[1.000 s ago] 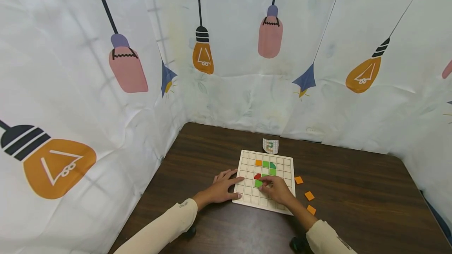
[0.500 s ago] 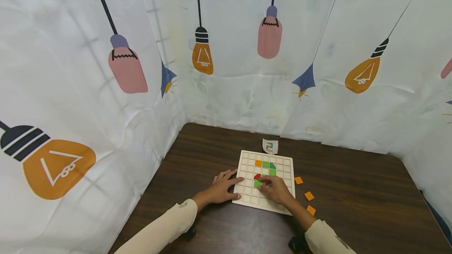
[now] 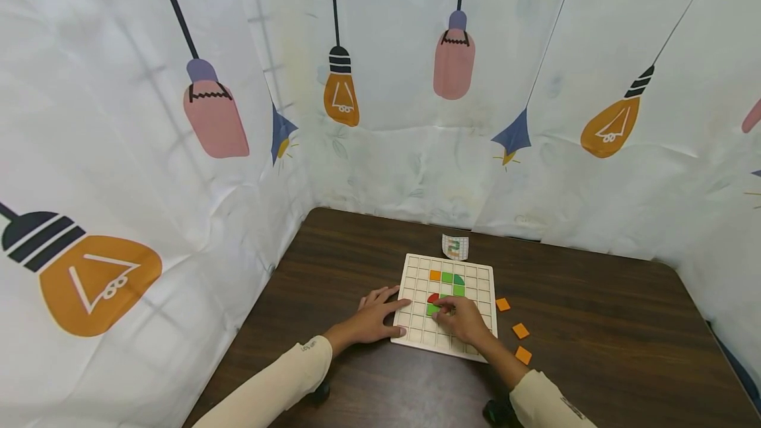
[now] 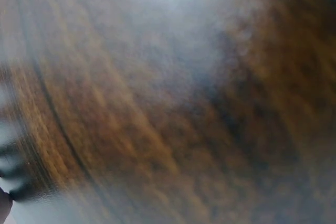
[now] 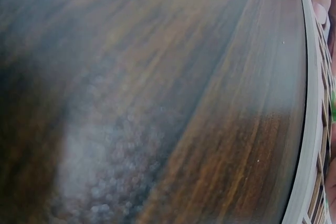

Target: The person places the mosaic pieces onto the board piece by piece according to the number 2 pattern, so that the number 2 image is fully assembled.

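Observation:
A pale wooden grid board (image 3: 417, 327) lies on the table, with coloured tiles in some of its cells. My left hand (image 3: 376, 316) rests at the board's left edge, fingers spread, thumb and index finger over its border. My right hand (image 3: 464, 319) is over the middle of the board, pinching a green square tile (image 3: 432, 310) between thumb and fingertips. Just above that tile sits a red quarter-round tile (image 3: 433, 298). Farther up are an orange square tile (image 3: 435, 275) and a dark-green quarter-round tile (image 3: 458, 279), with green squares beside it. The right fingers partly cover another green tile.
Three loose orange tiles (image 3: 520, 331) lie on the dark wooden table (image 3: 600, 322) to the board's right. A small printed pattern card (image 3: 455, 247) sits behind the board. White printed curtains hang past the table's back and left edges.
My right hand has shifted slightly left, and the green tile at its fingertips has moved a little left with it. The left hand stays in place.

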The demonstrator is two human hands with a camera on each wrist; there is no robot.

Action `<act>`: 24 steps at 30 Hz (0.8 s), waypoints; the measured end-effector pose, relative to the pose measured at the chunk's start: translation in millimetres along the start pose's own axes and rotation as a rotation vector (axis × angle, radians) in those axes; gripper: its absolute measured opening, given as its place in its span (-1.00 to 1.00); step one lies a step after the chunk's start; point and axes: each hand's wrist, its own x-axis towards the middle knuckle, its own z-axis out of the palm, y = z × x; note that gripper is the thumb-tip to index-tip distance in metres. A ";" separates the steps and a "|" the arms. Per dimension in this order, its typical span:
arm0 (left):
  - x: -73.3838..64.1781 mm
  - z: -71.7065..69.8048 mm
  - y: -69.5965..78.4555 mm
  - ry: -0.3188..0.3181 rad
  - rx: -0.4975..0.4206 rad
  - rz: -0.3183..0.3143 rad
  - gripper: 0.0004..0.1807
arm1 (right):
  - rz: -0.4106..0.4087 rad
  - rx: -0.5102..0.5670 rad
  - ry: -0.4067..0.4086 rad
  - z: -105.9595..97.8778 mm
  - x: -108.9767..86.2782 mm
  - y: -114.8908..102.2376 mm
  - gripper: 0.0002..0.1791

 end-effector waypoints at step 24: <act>1.4 0.3 0.1 -0.002 0.007 -0.008 -0.26 | 0.011 -0.030 -0.012 1.0 1.4 -3.6 -0.81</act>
